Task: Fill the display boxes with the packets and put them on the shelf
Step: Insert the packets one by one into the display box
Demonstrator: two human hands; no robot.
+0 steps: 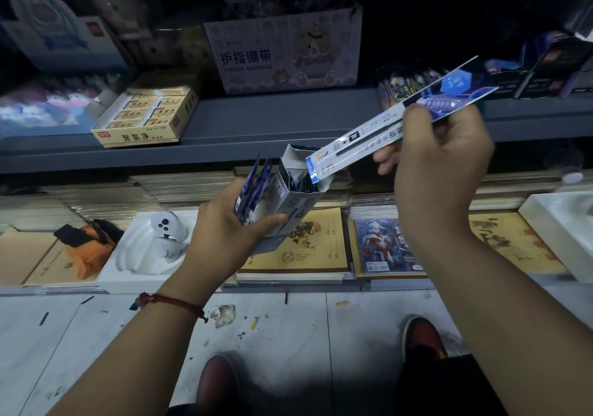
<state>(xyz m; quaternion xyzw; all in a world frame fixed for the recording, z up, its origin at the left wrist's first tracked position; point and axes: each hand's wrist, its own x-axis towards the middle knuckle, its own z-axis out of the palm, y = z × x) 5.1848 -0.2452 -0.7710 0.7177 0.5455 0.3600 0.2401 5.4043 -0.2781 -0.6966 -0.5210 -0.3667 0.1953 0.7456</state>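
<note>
Left hand (224,226) closed around one display box (298,197), grey-blue card, top flaps open, held tilted above the lower counter; thumb lies across the box's front face. The same hand also clamps a small fan of spare packets (256,184) against the box's left side, standing on edge; roughly three edges show, exact count unclear. Right hand (442,165) pinches one long packet (385,130), a white and blue card with a dark refill showing. The fingers are curled under its upper half. The packet slants down to the left, and its lower end is at the box's open mouth, touching the rim. Dark packet edges are visible inside the box; number not readable. A red string bracelet (170,301) is on the left wrist. Behind, on the grey shelf (288,120): one finger bandage carton (282,53) and one open yellow box (144,114) with small packs in two columns. On the counter below lie brown notebooks (308,242) side by side, one hero-print card (385,242) and one white controller (167,226) in a white tray. Two reddish shoes (218,380) are on the tiled floor.
</note>
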